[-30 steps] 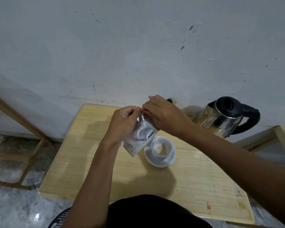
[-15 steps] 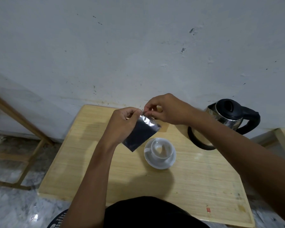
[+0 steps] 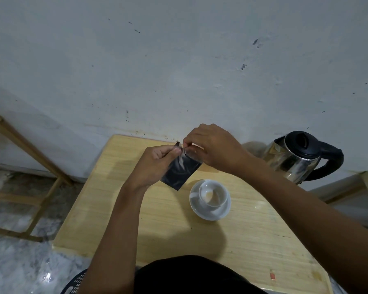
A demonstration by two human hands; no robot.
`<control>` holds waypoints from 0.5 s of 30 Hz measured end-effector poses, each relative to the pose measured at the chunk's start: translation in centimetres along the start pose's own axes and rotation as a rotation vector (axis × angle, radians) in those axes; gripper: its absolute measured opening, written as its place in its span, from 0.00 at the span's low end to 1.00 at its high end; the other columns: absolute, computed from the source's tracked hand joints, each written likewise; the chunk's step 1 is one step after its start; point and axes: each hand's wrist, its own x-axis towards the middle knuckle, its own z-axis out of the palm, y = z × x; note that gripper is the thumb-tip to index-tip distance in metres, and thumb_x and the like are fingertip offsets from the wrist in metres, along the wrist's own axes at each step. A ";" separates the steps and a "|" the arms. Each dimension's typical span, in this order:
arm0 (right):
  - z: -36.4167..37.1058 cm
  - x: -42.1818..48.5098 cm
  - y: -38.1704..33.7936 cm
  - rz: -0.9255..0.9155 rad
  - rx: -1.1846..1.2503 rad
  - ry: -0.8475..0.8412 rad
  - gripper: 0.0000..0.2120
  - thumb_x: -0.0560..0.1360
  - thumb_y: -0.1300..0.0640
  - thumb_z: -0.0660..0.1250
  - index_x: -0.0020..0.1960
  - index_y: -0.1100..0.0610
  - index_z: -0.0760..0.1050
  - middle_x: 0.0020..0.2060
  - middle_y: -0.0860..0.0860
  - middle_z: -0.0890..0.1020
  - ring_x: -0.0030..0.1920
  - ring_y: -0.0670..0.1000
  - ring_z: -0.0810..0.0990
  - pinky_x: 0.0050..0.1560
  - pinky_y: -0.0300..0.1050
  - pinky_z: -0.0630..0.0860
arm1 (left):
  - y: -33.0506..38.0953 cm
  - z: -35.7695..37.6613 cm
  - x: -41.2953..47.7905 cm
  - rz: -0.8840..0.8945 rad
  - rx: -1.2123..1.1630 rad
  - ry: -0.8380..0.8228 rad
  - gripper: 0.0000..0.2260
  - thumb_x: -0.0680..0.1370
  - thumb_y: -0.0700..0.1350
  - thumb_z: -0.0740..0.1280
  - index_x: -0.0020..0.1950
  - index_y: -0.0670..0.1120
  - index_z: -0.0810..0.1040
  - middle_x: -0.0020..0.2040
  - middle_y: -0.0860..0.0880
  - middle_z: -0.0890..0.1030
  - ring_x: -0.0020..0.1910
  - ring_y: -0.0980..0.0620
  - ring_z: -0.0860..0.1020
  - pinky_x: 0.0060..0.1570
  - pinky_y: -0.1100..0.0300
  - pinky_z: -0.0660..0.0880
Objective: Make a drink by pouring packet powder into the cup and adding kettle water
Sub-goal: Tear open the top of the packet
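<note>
Since half a second ago the right forearm has dropped clear of the kettle (image 3: 295,160), so I get its steel body whole now. The two hands and the packet have hardly shifted.

Nearest me, at 6 o'clock, dark clothing (image 3: 189,274) fills the bottom edge. Beyond it runs the pale wooden table (image 3: 157,230). On it, a little toward 3 o'clock from its middle, the white cup (image 3: 214,194) stands upright on its saucer (image 3: 208,214), and I can't see any powder in it.

Up at 10 o'clock from the cup, the packet (image 3: 182,172) is held in the air, tilted, clear of the cup and table. The left hand (image 3: 155,164) has its fingers curled, pinching the packet's top left corner. The right hand (image 3: 215,147) pinches the top edge just beside it, thumb and fingertips close to the left hand's. A thin sliver sticks up between the two grips. How far the top is torn, I can't tell.

Out at 2 o'clock from the cup, well apart, the kettle sits at the table's far corner, black lid shut, handle pointing to 3 o'clock. At 9 o'clock a wooden frame (image 3: 30,149) stands on the marbled floor (image 3: 9,262). Farthest off, the scuffed grey wall (image 3: 179,60) takes the whole upper view.
</note>
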 end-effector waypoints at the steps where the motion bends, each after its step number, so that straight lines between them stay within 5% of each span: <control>1: 0.2 -0.2 -0.1 -0.012 -0.004 0.024 0.04 0.75 0.58 0.69 0.48 0.57 0.81 0.43 0.50 0.84 0.42 0.55 0.79 0.42 0.45 0.70 | -0.1 0.0 0.0 0.002 -0.015 0.005 0.08 0.78 0.45 0.65 0.47 0.47 0.84 0.42 0.46 0.85 0.41 0.54 0.80 0.43 0.62 0.75; 9: 1.3 -2.1 -0.5 0.002 0.079 0.133 0.09 0.79 0.56 0.64 0.50 0.60 0.81 0.44 0.52 0.84 0.42 0.54 0.79 0.43 0.50 0.75 | -1.2 -1.3 0.4 0.011 -0.063 0.084 0.08 0.78 0.45 0.64 0.48 0.46 0.83 0.37 0.55 0.85 0.37 0.61 0.81 0.36 0.71 0.75; 15: 1.7 -3.7 -1.0 0.044 0.107 0.252 0.08 0.79 0.59 0.65 0.48 0.62 0.80 0.42 0.53 0.82 0.44 0.50 0.75 0.48 0.40 0.72 | -2.6 -1.0 0.5 -0.038 -0.103 0.178 0.09 0.79 0.47 0.64 0.49 0.47 0.84 0.39 0.54 0.85 0.38 0.62 0.81 0.38 0.71 0.76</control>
